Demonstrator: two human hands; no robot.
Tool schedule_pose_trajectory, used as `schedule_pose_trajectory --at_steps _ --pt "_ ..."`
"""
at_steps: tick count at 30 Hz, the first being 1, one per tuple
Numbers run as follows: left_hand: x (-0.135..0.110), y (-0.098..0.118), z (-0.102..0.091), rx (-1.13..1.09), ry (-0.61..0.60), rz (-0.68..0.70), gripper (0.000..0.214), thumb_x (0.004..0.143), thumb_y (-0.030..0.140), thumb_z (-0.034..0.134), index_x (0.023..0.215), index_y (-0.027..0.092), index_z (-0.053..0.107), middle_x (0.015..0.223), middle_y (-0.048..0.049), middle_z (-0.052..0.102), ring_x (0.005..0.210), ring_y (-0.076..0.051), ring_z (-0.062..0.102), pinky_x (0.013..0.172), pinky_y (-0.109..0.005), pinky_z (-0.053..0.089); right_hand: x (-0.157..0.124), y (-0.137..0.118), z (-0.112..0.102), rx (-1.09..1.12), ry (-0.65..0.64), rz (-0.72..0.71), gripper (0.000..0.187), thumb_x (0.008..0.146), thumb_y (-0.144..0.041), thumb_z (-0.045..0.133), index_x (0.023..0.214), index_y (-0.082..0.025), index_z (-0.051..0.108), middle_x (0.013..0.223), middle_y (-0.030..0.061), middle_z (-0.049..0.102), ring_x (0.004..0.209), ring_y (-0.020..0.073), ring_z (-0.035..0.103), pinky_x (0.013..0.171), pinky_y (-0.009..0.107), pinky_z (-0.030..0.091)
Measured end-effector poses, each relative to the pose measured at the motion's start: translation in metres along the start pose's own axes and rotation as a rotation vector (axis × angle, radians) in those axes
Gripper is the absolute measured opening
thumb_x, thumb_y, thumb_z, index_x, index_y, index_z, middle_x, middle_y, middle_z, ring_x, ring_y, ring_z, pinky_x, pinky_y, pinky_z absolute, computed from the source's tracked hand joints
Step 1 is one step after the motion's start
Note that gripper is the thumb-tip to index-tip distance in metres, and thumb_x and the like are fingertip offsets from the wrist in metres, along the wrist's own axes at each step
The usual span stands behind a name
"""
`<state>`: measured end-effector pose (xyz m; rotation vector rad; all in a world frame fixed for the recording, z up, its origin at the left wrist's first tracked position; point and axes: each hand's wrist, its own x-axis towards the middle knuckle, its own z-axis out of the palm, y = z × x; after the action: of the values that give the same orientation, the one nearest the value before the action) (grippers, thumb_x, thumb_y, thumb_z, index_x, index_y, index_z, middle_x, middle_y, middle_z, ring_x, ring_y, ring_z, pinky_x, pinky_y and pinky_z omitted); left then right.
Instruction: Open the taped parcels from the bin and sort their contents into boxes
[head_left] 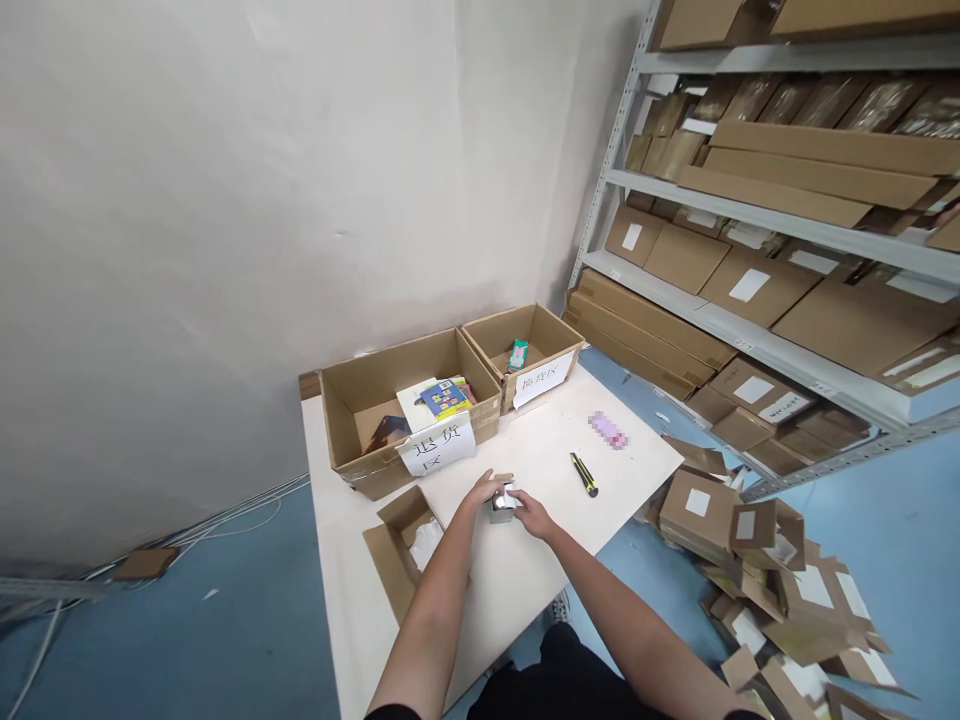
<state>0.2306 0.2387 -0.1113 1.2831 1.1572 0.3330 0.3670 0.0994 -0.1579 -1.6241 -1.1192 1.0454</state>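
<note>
Over the white table, a small greenish-grey box (501, 514) stands between my two hands, with its top flap raised. My left hand (484, 488) grips the box at its left side. From the right, the fingers of my right hand (532, 515) pinch a small white item (511, 496) at the box's mouth; its kind I cannot make out. An opened cardboard box (394, 575) with white packing inside lies left of my left forearm, which partly hides it. A black and yellow box cutter (584, 475) rests to the right of my hands.
Two labelled cardboard boxes stand at the table's back: a larger box (345, 462) holding books (445, 398) and a smaller box (564, 345) with a green packet (518, 354). A blurred pink item (608, 430) lies on the table (487, 590). Discarded cartons (697, 510) and a loaded shelf (750, 225) are rightward.
</note>
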Motion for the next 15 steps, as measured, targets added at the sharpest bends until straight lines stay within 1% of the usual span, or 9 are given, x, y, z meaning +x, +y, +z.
schedule_pose_trajectory --at_steps 2,4,5,7,9,11,13,15 --pt "0.0 0.005 0.0 -0.022 0.02 0.011 0.09 0.061 0.021 0.076 0.148 0.016 0.053 0.095 -0.0057 0.078 0.083 -0.023 0.074 0.078 -0.035 0.058 0.001 0.0 0.001 0.047 -0.031 0.012 0.044 0.077 -0.028 0.065 0.121 -0.03 0.071 0.126 0.0035 0.073 0.109 0.0281 0.071 0.104 0.051 0.053" --pt "-0.003 0.007 -0.002 -0.059 0.037 0.059 0.092 0.064 0.02 0.075 0.152 0.02 0.049 0.101 -0.006 0.078 0.092 -0.022 0.075 0.084 -0.035 0.058 0.0 -0.003 0.0 0.092 -0.045 0.015 0.048 0.074 -0.026 0.066 0.121 -0.029 0.069 0.13 0.0046 0.071 0.114 0.0283 0.07 0.107 0.051 0.051" --pt "-0.006 0.008 -0.005 -0.076 0.038 0.105 0.09 0.066 0.02 0.075 0.152 0.022 0.049 0.107 -0.0066 0.078 0.098 -0.022 0.074 0.088 -0.035 0.058 -0.001 -0.006 -0.001 0.101 -0.031 0.015 0.048 0.073 -0.026 0.067 0.121 -0.029 0.069 0.131 0.0052 0.071 0.118 0.0284 0.068 0.107 0.05 0.051" --pt "-0.017 0.006 -0.011 -0.054 0.021 0.222 0.078 0.068 0.02 0.073 0.145 0.025 0.056 0.119 -0.0082 0.076 0.113 -0.024 0.071 0.099 -0.039 0.056 -0.005 -0.013 -0.004 0.093 0.037 0.018 0.047 0.073 -0.027 0.068 0.12 -0.029 0.066 0.131 0.006 0.069 0.123 0.0285 0.065 0.106 0.048 0.052" --pt "-0.03 0.001 -0.019 0.066 -0.012 0.333 0.063 0.068 0.019 0.073 0.131 0.025 0.066 0.133 -0.0098 0.071 0.129 -0.027 0.064 0.108 -0.044 0.052 -0.01 -0.019 -0.008 0.044 0.119 0.026 0.045 0.076 -0.033 0.067 0.122 -0.029 0.063 0.132 0.0066 0.068 0.122 0.0286 0.065 0.104 0.048 0.053" --pt "-0.042 -0.006 -0.025 0.22 -0.042 0.386 0.055 0.065 0.018 0.076 0.12 0.025 0.072 0.148 -0.01 0.063 0.141 -0.029 0.055 0.113 -0.046 0.048 -0.016 -0.024 -0.012 -0.033 0.163 0.021 0.047 0.08 -0.039 0.068 0.125 -0.029 0.06 0.135 0.0071 0.066 0.119 0.0287 0.066 0.102 0.048 0.054" --pt "-0.052 -0.012 -0.027 0.315 -0.051 0.398 0.053 0.064 0.018 0.077 0.116 0.025 0.073 0.156 -0.0097 0.055 0.145 -0.03 0.051 0.114 -0.046 0.048 -0.021 -0.026 -0.014 -0.101 0.164 0.01 0.048 0.082 -0.042 0.068 0.128 -0.03 0.058 0.137 0.007 0.065 0.117 0.0286 0.066 0.1 0.047 0.054" --pt "-0.057 -0.017 -0.027 0.358 -0.04 0.395 0.047 0.067 0.018 0.076 0.113 0.026 0.074 0.157 -0.009 0.054 0.144 -0.029 0.052 0.113 -0.044 0.049 -0.023 -0.026 -0.013 -0.14 0.144 0.008 0.046 0.085 -0.042 0.065 0.128 -0.03 0.058 0.137 0.0067 0.065 0.116 0.0281 0.065 0.098 0.046 0.055"
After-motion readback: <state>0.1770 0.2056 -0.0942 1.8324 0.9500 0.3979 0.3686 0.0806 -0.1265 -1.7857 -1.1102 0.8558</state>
